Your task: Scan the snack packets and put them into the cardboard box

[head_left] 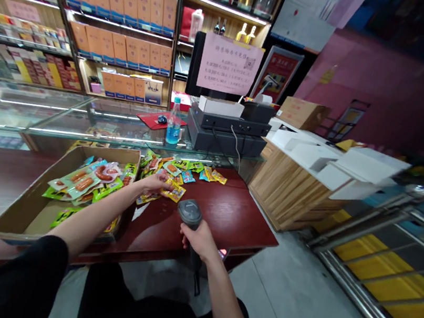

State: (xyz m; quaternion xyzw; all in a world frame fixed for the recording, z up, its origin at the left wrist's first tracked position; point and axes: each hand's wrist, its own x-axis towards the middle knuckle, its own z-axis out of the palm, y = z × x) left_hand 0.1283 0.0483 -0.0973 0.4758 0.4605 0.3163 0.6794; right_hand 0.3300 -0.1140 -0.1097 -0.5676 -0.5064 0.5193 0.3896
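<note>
My right hand (199,238) is wrapped round the grip of a dark handheld scanner (189,213), held over the front edge of the dark red table (227,214). My left hand (157,184) is closed on a yellow snack packet (174,190), just above the table. Behind that hand lies a loose pile of small green, yellow and blue packets (187,176). To the left stands an open cardboard box (26,200). It holds several sausage packs (80,182) and green packets. My left forearm crosses above the box.
Beyond the table is a glass counter (118,118) with a blue bottle (173,128), a mouse on a red mat (154,120), and a monitor (196,66) above a cash drawer (225,138). A metal railing (358,298) stands at the right.
</note>
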